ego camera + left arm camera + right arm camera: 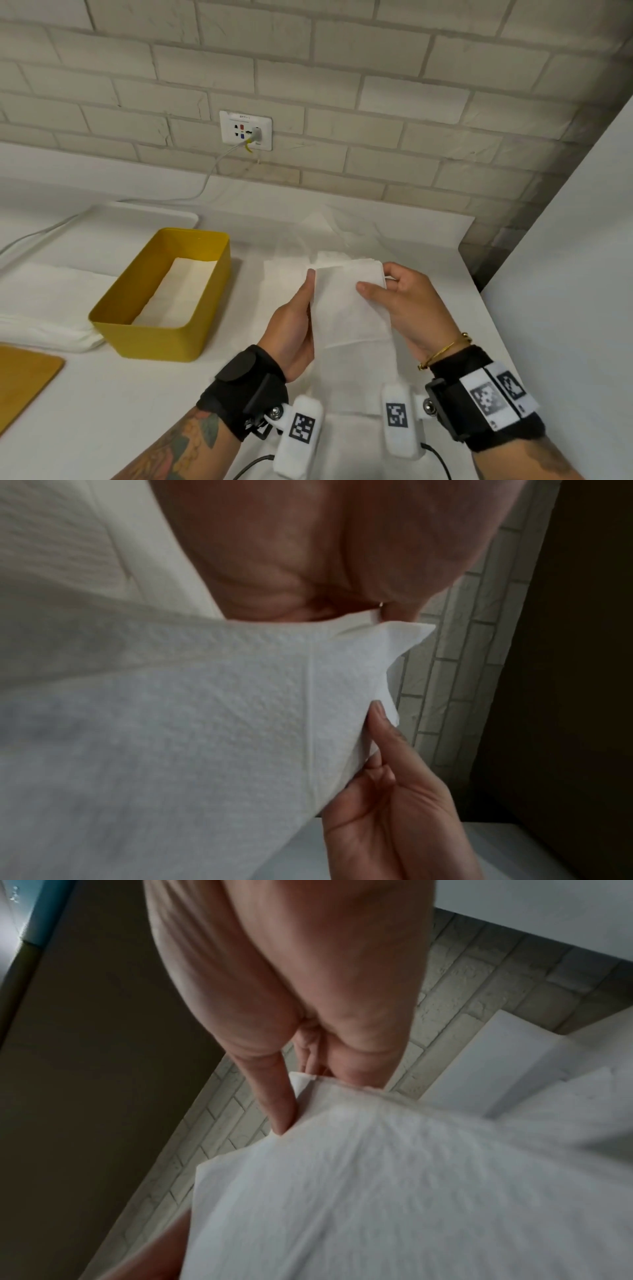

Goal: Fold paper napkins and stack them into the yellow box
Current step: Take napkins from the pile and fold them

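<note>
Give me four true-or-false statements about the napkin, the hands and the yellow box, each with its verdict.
1. Both hands hold the napkin. True: the left hand and the right hand grip its sides.
2. The yellow box is empty. False: white napkins lie on its bottom.
3. The box stands to the left of the hands. True.
4. The held napkin rests inside the box. False: it is held up over the counter, apart from the box.

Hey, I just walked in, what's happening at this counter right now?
A person is folding a white paper napkin, the left hand and right hand each holding a side above the white counter. The yellow box sits to the left with folded napkins already inside.
</note>
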Motion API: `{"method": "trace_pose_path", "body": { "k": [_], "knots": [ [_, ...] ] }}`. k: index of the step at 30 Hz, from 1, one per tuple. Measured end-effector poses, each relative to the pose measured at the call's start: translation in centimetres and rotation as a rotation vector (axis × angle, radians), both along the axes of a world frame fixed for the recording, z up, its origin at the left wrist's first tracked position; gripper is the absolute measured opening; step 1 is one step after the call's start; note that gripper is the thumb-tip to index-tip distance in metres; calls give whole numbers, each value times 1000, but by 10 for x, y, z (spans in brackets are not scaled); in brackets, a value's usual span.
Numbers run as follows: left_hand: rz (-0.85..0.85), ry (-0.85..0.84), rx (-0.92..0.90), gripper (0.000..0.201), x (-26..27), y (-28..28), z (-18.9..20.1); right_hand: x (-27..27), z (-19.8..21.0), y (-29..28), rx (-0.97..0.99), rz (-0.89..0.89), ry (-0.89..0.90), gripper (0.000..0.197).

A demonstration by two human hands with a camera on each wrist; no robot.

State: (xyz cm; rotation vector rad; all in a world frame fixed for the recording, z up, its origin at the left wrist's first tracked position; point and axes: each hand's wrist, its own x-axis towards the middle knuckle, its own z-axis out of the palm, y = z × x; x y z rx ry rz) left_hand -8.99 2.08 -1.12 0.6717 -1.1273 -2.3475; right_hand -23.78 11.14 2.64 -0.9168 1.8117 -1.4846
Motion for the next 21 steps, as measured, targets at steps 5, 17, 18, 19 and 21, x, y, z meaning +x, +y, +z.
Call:
{"method": "trace_pose_path", "body": {
  "k": [5,17,18,19,21],
  "knots": [
    [-20,6,-22,67,-1,0,-1,1,-5,-4,-5,-56,1,12],
    [77,-42,-34,43,-5,-12,2,15,-37,5,68,47,-83,32],
    [115,-47,-22,42,-3,-16,2,19,-46,10,120,84,-87,33],
    [154,-54,-15,41,-1,-21,3,21,-55,15,181,124,-96,34],
    [209,-67,-12,41,4,-31,3,24,-70,26,301,214,-156,26]
  ]
}}
